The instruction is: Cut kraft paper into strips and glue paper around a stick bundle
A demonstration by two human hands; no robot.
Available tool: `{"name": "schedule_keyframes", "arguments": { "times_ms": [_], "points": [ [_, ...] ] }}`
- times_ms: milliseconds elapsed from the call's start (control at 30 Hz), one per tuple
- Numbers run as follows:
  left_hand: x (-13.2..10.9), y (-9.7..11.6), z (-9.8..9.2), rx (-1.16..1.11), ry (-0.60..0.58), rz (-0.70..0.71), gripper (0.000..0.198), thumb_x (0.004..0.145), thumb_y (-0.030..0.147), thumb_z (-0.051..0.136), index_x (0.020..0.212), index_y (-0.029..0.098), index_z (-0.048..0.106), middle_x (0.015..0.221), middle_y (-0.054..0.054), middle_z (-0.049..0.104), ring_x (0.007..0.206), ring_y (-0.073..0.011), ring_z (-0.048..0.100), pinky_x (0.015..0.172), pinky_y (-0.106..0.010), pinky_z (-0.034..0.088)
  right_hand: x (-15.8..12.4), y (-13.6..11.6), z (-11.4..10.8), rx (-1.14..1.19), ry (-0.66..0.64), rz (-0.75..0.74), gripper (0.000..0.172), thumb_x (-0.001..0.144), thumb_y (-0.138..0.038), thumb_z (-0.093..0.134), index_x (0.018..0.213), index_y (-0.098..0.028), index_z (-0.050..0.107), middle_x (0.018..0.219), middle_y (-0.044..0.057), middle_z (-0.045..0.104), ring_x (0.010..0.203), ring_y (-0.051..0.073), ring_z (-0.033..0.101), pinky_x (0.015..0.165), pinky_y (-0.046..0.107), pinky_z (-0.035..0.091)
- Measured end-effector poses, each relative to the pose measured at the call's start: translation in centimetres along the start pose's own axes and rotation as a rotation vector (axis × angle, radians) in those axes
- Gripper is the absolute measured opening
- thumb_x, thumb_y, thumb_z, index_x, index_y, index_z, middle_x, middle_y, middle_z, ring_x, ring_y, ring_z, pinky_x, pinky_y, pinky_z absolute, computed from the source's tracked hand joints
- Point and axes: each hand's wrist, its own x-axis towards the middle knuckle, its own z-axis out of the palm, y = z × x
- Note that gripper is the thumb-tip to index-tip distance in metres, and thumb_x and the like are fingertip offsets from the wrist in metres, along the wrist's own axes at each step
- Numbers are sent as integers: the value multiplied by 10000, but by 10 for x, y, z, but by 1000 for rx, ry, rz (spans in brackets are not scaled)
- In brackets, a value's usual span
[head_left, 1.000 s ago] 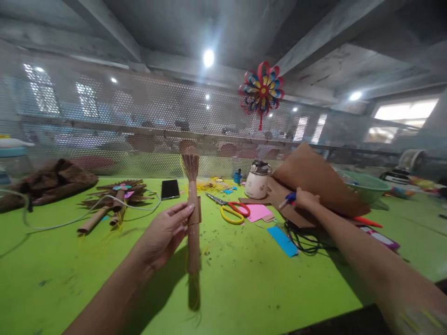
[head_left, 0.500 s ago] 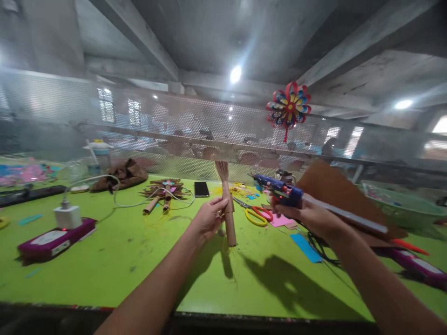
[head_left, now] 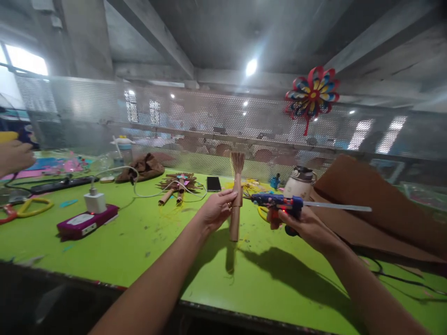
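My left hand (head_left: 215,210) is closed round a rolled brown paper tube (head_left: 236,209) and holds it upright above the green table (head_left: 139,242). The tube's top is cut into a fringe. My right hand (head_left: 303,225) grips a blue glue gun (head_left: 277,202) with a clear glue stick jutting out to the right. The gun's nozzle points left and sits just beside the tube, close to my left fingertips.
Brown paper sheets (head_left: 370,204) lie at the right, a cream jar (head_left: 298,182) and yellow scissors behind the gun. A phone (head_left: 213,184), finished brown paper flowers (head_left: 176,184), a charger (head_left: 95,202) on a purple box (head_left: 85,223) lie left. Another person's hand (head_left: 12,156) is at the far left.
My right hand picked the glue gun up from beside the brown sheets and brought it left, so its nozzle now sits next to the tube. My view swung left.
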Motion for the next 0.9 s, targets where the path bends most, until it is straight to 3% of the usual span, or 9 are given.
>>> {"name": "schedule_keyframes", "arguments": {
  "times_ms": [267, 433, 600, 900],
  "points": [
    [4, 4, -7, 124, 17, -68, 252, 612, 150, 814, 828, 76, 710, 722, -49, 603, 654, -104, 511, 585, -199, 408, 7, 1, -5, -12, 79, -16, 444, 886, -578, 469, 792, -167, 608, 687, 43, 610, 652, 153, 562, 609, 285, 436],
    [3, 11, -10, 169, 21, -115, 173, 670, 86, 754, 835, 79, 702, 737, -54, 607, 652, -98, 523, 603, -194, 428, 12, -5, -17, -45, 9, 46, 488, 887, -598, 448, 749, -159, 612, 677, 49, 612, 642, 150, 545, 601, 282, 418],
    [0, -3, -18, 198, 10, -185, 112, 717, 95, 717, 826, 77, 698, 741, -56, 605, 638, -100, 521, 617, -221, 447, 14, 1, -21, 9, -17, 87, 500, 878, -616, 445, 731, -165, 602, 672, 57, 621, 620, 153, 548, 606, 294, 424],
    [-2, -16, -26, 186, -94, -213, 267, 654, 198, 808, 863, 108, 667, 827, -52, 598, 713, -120, 533, 708, -286, 454, -3, 12, -9, -131, 10, 121, 554, 901, -623, 367, 677, -171, 594, 632, 51, 611, 602, 150, 529, 600, 290, 385]
  ]
}}
